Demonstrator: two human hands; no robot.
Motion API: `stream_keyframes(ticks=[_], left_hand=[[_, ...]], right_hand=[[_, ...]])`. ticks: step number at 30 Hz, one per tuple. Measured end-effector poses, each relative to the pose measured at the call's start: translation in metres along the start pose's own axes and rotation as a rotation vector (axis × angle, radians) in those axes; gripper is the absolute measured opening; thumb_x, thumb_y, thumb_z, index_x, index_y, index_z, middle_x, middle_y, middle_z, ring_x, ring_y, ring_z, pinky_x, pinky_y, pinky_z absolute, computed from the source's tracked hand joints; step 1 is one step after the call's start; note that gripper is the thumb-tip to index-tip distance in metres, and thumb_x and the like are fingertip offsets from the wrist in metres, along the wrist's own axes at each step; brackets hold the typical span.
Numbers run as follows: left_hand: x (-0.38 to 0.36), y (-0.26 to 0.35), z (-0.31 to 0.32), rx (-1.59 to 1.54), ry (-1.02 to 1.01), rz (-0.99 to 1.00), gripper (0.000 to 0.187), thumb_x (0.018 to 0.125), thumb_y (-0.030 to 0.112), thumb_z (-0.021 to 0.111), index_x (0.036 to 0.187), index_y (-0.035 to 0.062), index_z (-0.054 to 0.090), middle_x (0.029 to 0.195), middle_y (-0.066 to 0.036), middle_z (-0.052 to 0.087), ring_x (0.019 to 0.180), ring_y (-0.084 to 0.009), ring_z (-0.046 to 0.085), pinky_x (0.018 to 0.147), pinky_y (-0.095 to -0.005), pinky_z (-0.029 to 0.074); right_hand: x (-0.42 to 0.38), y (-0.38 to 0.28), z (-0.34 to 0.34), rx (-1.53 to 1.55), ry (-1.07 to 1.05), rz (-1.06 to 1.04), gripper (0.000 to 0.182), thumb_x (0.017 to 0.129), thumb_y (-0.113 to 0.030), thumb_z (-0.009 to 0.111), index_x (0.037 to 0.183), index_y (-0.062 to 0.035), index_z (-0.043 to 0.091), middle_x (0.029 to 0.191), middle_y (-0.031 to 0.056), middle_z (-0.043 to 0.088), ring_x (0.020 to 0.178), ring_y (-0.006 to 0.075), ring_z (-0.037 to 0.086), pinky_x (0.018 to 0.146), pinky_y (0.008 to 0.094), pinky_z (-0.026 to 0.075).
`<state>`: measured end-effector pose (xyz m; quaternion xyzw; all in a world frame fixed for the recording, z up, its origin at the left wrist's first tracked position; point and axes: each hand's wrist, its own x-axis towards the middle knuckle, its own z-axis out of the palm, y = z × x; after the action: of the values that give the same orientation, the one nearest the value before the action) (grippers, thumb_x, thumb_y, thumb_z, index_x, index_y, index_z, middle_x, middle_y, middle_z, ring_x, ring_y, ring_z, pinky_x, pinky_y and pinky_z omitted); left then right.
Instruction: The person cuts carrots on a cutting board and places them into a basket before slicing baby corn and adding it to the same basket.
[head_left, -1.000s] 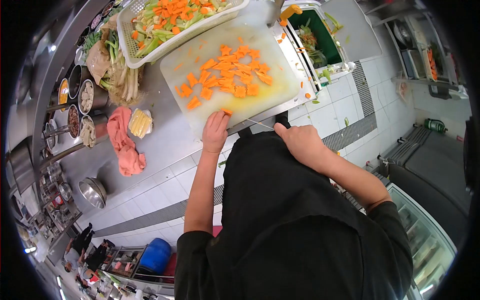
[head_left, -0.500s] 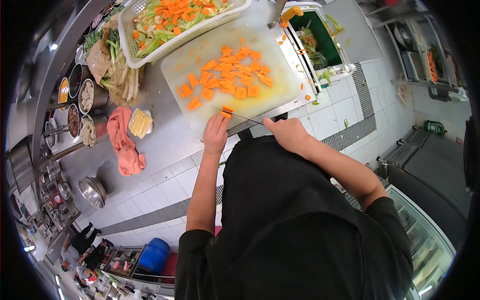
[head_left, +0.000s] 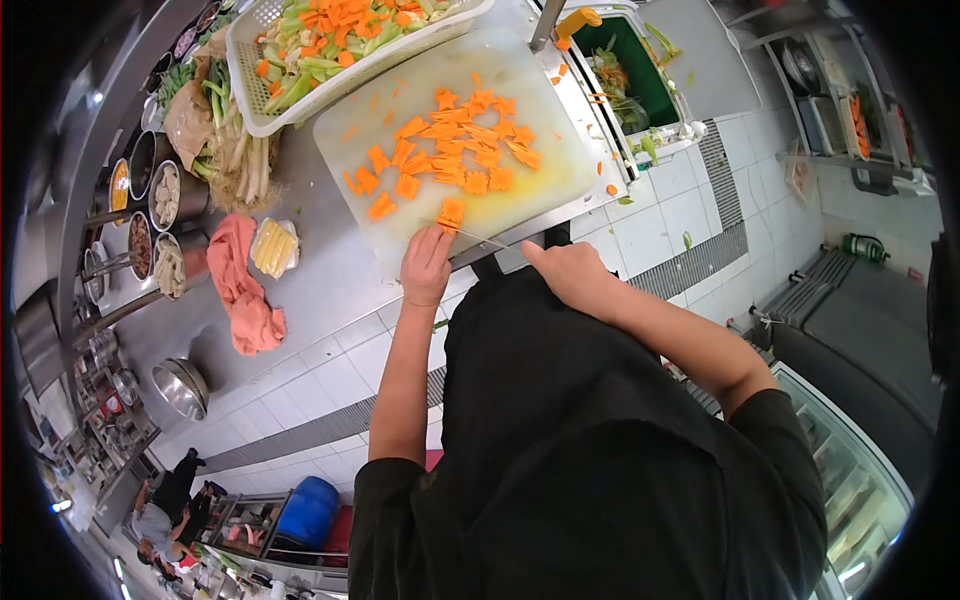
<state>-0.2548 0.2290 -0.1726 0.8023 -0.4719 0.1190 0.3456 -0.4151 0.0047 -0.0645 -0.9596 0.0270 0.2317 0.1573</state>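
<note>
Observed bright orange carrot (head_left: 451, 212), cut, lying near front edge of pale board (head_left: 385, 238). Noted thin knife (head_left: 482, 238), slanted toward same edge, blade at carrot; depth of cut not discernible.

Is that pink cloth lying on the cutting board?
No, the pink cloth lies on the metal counter, apart from the cutting board.

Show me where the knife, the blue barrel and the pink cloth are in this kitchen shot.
Knife (head_left: 482, 238): head view, on the thin blade.
Blue barrel (head_left: 308, 512): head view, on the side of its body.
Pink cloth (head_left: 256, 326): head view, on its bunched lower end.
</note>
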Motion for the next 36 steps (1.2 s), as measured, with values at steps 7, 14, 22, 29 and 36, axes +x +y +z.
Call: stream_keyframes(ticks=[7,14,22,29,36], left_hand=[[-0.004,-0.005,0.005,-0.03,0.037,0.003,0.038,0.071,-0.012,0.064,0.105,0.0029,0.074,0.11,-0.012,0.068,0.104,-0.0332,0.067,0.092,-0.0431,0.057],[-0.003,-0.004,0.005,-0.002,0.054,0.002,0.034,0.073,-0.012,0.065,0.102,0.0024,0.075,0.109,-0.012,0.069,0.103,-0.0321,0.067,0.089,-0.0418,0.057],[0.0,-0.002,0.002,-0.015,0.055,0.006,0.031,0.074,-0.011,0.065,0.101,0.0016,0.075,0.108,-0.012,0.069,0.101,-0.0324,0.068,0.088,-0.0422,0.057],[-0.001,-0.006,0.006,-0.005,0.079,0.012,0.036,0.073,-0.01,0.063,0.105,0.002,0.073,0.109,-0.012,0.067,0.102,-0.0331,0.067,0.09,-0.0426,0.057],[-0.003,-0.008,0.007,-0.027,0.069,0.019,0.04,0.07,-0.009,0.062,0.107,0.0023,0.071,0.111,-0.012,0.066,0.104,-0.034,0.065,0.092,-0.0435,0.057]], right_hand=[[0.002,0.008,-0.013,0.004,-0.03,-0.03,0.028,0.091,-0.006,0.06,0.117,-0.0042,0.049,0.07,0.0127,0.07,0.062,0.0342,0.072,0.055,0.0452,0.056],[-0.026,-0.004,-0.04,-0.018,-0.007,-0.021,0.023,0.09,-0.007,0.061,0.11,-0.0052,0.05,0.066,0.0122,0.069,0.061,0.0329,0.072,0.053,0.0432,0.056],[-0.023,-0.017,-0.048,-0.05,-0.035,-0.003,0.018,0.091,-0.007,0.058,0.107,-0.0048,0.048,0.065,0.0097,0.067,0.06,0.0314,0.07,0.053,0.0436,0.053],[-0.01,-0.026,-0.046,-0.157,-0.061,0.008,0.022,0.088,-0.006,0.062,0.106,-0.0067,0.049,0.065,0.0062,0.067,0.062,0.0251,0.072,0.051,0.038,0.054],[0.0,-0.028,-0.042,-0.216,-0.028,-0.029,0.023,0.087,-0.007,0.062,0.106,-0.0072,0.049,0.063,0.0045,0.067,0.058,0.0249,0.071,0.048,0.0368,0.053]])
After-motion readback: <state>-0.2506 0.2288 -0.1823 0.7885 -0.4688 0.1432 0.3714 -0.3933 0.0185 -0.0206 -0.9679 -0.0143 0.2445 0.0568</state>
